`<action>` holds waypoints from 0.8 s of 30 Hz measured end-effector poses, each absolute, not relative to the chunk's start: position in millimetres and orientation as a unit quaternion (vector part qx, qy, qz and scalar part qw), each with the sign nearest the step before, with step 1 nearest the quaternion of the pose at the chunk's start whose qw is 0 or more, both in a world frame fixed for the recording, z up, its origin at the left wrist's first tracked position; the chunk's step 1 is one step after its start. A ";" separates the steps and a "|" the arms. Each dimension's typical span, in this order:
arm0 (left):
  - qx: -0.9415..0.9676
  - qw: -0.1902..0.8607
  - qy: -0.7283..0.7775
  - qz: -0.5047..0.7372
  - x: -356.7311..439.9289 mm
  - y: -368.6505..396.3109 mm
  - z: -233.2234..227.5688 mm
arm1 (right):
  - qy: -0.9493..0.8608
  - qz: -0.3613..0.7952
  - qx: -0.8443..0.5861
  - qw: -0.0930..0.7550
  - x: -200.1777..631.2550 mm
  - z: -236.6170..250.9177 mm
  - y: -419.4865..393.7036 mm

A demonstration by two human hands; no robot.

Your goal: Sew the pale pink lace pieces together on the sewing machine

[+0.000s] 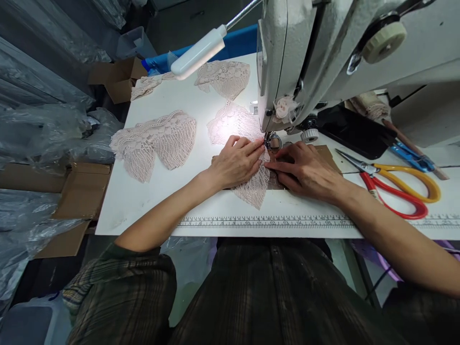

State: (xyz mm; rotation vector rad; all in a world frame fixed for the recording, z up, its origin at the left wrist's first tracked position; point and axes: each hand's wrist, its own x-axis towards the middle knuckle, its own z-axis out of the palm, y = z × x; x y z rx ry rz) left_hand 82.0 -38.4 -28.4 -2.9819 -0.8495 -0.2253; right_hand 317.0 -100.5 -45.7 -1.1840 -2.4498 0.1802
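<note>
A pale pink lace piece (258, 184) lies on the bed of a sewing machine (275, 62), its upper edge running to the presser foot (268, 139). My left hand (239, 160) rests flat on the lace, fingers stretched toward the foot. To the right of the needle area, my right hand (304, 170) has its fingers closed at the lace's right edge. Its exact fingertip contact is partly hidden. Behind my left hand, more pale lace (233, 122) spreads under bright light and reaches toward the needle.
Winged lace (158, 139) lies at the left, another lace piece (226, 79) at the back. Scissors (395, 184) with red and yellow handles lie right, near a black tray (355, 129). A lamp (199, 52) hangs overhead. A ruler strip (230, 223) follows the front edge. Cardboard boxes (84, 189) stand left.
</note>
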 end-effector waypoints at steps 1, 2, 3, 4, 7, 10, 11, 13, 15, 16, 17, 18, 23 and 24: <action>-0.960 0.017 -0.270 -0.078 82.7 -35.8 -29.4 | -0.876 0.063 -0.430 0.209 318.1 -46.6 -99.9; -0.960 0.012 -0.268 -0.086 82.7 -33.9 -30.5 | -0.875 0.062 -0.433 0.209 318.8 -47.3 -99.6; -0.958 0.003 -0.268 -0.097 82.0 -32.6 -31.8 | -0.875 0.061 -0.434 0.207 319.1 -47.6 -99.6; -0.957 -0.007 -0.270 -0.108 80.7 -31.9 -33.1 | -0.875 0.059 -0.435 0.207 318.9 -47.5 -99.8; -0.953 -0.030 -0.271 -0.133 75.4 -31.5 -37.2 | -0.874 0.043 -0.438 0.207 316.1 -45.9 -101.2; -0.956 -0.028 -0.258 -0.137 71.7 -30.7 -39.5 | -0.871 0.033 -0.443 0.211 312.9 -44.5 -102.3; -0.957 -0.026 -0.254 -0.136 71.1 -30.3 -39.7 | -0.870 0.034 -0.444 0.211 312.1 -44.4 -102.5; -0.959 -0.023 -0.250 -0.135 70.9 -29.3 -39.6 | -0.868 0.034 -0.448 0.211 311.3 -44.6 -102.6; -0.959 -0.022 -0.248 -0.136 71.3 -28.3 -39.7 | -0.867 0.035 -0.450 0.211 311.2 -44.8 -102.5; -0.959 -0.022 -0.248 -0.139 71.4 -27.7 -40.2 | -0.867 0.036 -0.450 0.211 311.3 -44.8 -102.4; -0.958 -0.024 -0.248 -0.141 71.3 -27.1 -41.0 | -0.867 0.038 -0.448 0.213 311.5 -44.8 -102.3; -0.957 -0.029 -0.249 -0.143 71.1 -26.5 -41.9 | -0.867 0.039 -0.447 0.216 311.7 -44.7 -102.3; -0.954 -0.057 -0.248 -0.161 67.8 -23.4 -44.3 | -0.863 0.049 -0.449 0.224 311.3 -43.9 -102.6; -0.954 -0.058 -0.248 -0.160 67.2 -23.1 -43.8 | -0.863 0.052 -0.451 0.221 311.0 -43.7 -102.8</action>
